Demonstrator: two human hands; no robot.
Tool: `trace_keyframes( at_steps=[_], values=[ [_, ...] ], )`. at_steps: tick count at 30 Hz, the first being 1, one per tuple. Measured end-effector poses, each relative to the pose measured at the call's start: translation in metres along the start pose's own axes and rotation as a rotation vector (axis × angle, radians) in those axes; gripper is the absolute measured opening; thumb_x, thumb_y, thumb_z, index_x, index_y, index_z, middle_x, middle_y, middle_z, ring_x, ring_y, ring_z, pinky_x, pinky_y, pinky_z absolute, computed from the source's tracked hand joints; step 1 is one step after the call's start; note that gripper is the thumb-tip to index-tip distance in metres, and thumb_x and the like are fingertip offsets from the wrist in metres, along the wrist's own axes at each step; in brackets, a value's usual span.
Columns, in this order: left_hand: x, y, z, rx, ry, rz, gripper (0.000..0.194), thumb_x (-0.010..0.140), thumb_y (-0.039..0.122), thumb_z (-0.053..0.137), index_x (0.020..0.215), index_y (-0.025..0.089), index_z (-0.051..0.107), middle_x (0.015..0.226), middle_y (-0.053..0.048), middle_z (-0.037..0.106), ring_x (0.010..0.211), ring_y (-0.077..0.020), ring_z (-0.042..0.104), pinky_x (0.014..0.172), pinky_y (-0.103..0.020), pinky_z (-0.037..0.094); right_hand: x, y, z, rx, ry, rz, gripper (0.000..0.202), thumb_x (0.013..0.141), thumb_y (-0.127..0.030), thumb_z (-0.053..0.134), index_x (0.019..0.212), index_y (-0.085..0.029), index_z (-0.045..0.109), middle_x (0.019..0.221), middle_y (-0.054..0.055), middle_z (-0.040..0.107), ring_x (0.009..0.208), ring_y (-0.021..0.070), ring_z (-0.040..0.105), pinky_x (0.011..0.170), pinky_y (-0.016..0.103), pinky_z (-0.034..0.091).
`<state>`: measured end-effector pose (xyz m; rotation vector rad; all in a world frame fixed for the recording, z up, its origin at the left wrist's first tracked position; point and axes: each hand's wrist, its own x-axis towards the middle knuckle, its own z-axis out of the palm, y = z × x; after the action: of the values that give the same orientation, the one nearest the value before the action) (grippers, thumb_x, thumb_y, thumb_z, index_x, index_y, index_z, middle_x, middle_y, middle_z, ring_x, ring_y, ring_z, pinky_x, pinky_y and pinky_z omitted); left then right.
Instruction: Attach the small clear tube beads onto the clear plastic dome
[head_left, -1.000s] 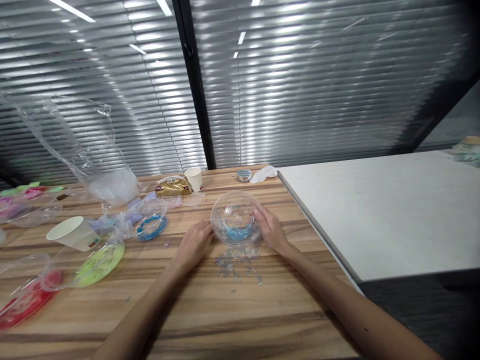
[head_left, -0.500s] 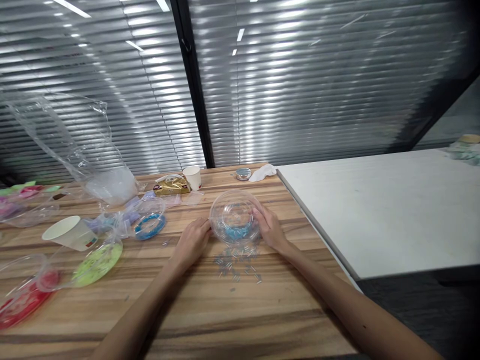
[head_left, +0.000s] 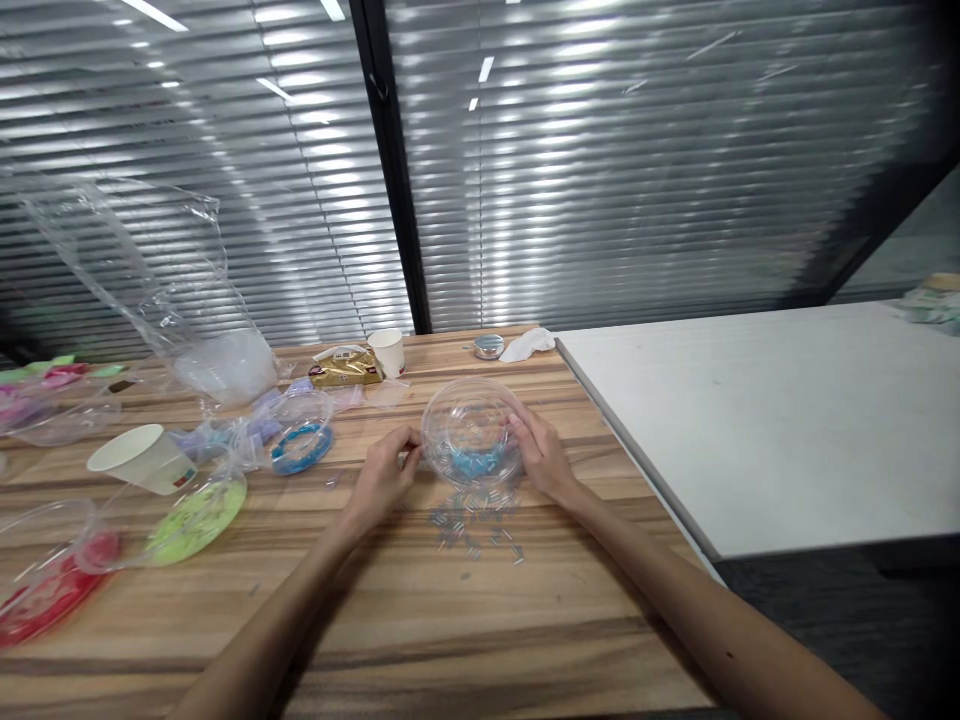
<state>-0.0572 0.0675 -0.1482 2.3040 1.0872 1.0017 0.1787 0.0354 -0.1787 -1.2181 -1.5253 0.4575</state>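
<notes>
A clear round plastic bowl (head_left: 439, 405) stands tilted toward me on the wooden table, with blue pieces (head_left: 476, 462) in its lower part. My right hand (head_left: 544, 455) grips its right rim, thumb over the edge. At the left rim is my left hand (head_left: 390, 468), its fingers curled and thumb and forefinger drawn together. What they pinch, if anything, is too small to make out. Many small clear and silvery tube-like pieces (head_left: 476, 520) lie scattered on the table just in front of the bowl.
To the left lie clear bowls with blue (head_left: 301, 468), yellow-green (head_left: 196, 520) and red (head_left: 64, 590) contents, plus a tipped paper cup (head_left: 142, 460). Behind are a gold packet (head_left: 345, 368), an upright paper cup (head_left: 388, 352), a round tin (head_left: 488, 347), a tissue (head_left: 527, 345) and a plastic bag (head_left: 225, 362). A white table (head_left: 750, 420) adjoins at right.
My left hand has risen slightly and its fingers have curled into a pinch beside the bowl's left rim. My right hand keeps its grip, and the bowl has barely moved.
</notes>
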Motion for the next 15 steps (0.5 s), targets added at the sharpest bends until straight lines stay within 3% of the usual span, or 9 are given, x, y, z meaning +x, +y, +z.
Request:
trace_keyframes(
  at_steps=[6, 15],
  values=[
    [0.0030, -0.0045, 0.0033, -0.347, 0.116, -0.183, 0.026, 0.075, 0.041, 0.064, 0.074, 0.015, 0.060, 0.078, -0.006, 0.066, 0.075, -0.0194, 0.063, 0.073, -0.032, 0.053, 0.0000, -0.0024, -0.0009, 0.013, 0.024, 0.003, 0.045, 0.095, -0.040, 0.029, 0.131, -0.021, 0.049, 0.100, 0.007, 0.066, 0.075, 0.0188, 0.063, 0.072, 0.034, 0.051],
    [0.0047, 0.0020, 0.0002, -0.421, 0.372, -0.232, 0.032, 0.064, 0.042, 0.074, 0.076, 0.015, 0.061, 0.077, -0.005, 0.066, 0.076, -0.0198, 0.064, 0.074, -0.032, 0.054, -0.0001, -0.0039, -0.0010, -0.039, 0.081, -0.004, 0.046, 0.095, -0.041, 0.029, 0.129, -0.019, 0.050, 0.094, 0.008, 0.066, 0.082, 0.0207, 0.062, 0.073, 0.034, 0.050]
  ],
)
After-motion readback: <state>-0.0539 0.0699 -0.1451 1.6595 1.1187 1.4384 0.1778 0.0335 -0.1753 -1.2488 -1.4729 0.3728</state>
